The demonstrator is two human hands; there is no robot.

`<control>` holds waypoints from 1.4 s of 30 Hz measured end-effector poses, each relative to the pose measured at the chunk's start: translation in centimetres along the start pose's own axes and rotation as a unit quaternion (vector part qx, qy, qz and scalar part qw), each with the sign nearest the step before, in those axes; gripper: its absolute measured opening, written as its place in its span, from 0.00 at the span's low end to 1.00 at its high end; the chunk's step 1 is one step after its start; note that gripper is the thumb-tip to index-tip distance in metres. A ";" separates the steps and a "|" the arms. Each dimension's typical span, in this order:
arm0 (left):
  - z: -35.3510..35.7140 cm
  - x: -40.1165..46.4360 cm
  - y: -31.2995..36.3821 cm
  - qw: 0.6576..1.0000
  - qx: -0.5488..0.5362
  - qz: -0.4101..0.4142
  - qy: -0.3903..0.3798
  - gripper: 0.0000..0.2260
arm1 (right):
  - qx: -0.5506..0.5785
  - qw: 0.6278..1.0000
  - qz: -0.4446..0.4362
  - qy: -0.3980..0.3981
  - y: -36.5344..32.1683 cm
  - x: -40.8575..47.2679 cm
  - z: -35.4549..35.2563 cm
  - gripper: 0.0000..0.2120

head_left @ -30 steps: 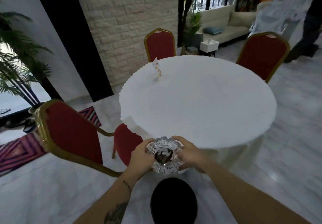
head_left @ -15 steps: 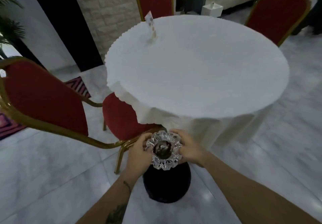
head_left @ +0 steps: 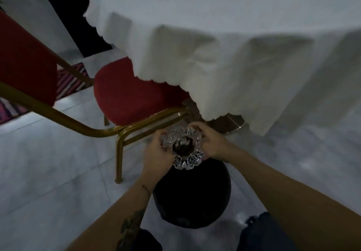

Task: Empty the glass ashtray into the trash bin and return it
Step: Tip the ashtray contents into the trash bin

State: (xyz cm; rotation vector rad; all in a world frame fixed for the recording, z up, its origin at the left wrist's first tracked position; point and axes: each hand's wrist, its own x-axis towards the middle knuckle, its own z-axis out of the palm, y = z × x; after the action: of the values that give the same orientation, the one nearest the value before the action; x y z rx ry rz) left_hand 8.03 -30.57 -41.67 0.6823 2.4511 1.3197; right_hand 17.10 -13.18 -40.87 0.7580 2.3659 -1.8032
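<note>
I hold a cut-glass ashtray [head_left: 183,148] with a scalloped rim and dark contents in its bowl. My left hand [head_left: 156,153] grips its left side and my right hand [head_left: 212,143] grips its right side. The ashtray is level, above the far rim of a round black trash bin [head_left: 192,196] that stands on the floor just below my hands. The bin's inside is dark and I cannot see what it holds.
A round table with a white cloth [head_left: 224,55] hangs over the floor straight ahead. A red chair with a gold frame [head_left: 125,98] stands at the left, its leg [head_left: 118,160] close to the bin. Grey marble floor lies all around. My knees show at the bottom.
The view has tilted down and closer to the floor. The ashtray, still in both hands, has come lower and now hovers over the bin's far rim.
</note>
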 end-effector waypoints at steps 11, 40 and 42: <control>5.0 0.1 -5.3 0.999 -0.017 0.043 0.020 0.17 | -0.108 0.988 -0.063 0.094 6.6 2.1 1.9 0.27; 2.6 -0.3 -9.2 0.881 0.236 0.396 -0.103 0.26 | -0.394 0.852 -0.322 0.121 9.9 -0.5 3.2 0.24; 2.6 -0.6 -9.2 0.871 0.245 0.413 -0.104 0.26 | -0.400 0.848 -0.325 0.121 10.3 -0.8 3.2 0.26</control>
State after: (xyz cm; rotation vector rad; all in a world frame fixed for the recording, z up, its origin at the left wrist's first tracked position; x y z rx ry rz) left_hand 7.16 -33.42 -50.79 2.0506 2.3768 0.7147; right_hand 21.40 -14.44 -50.71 0.0540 3.3993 -0.6011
